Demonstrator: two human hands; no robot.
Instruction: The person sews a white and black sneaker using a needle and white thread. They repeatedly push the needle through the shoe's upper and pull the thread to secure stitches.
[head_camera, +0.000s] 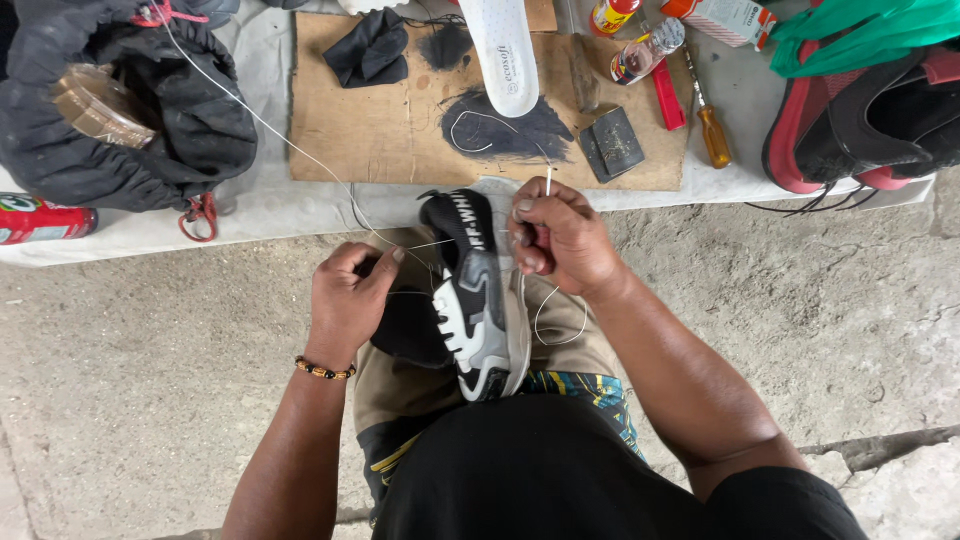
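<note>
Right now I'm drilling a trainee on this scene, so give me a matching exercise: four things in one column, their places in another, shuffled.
Things:
1 sneaker
2 insole
3 screwdriver
4 bead bracelet

Places:
A on the left wrist
B on the board, toe pointing toward the person
C between the hands, on the lap
D on the cloth, right of the board

Pairs: 1-C, 2-B, 3-D, 4-A

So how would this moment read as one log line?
left hand: holds sneaker on lap | right hand: pinches needle, thread taut | board ahead
</note>
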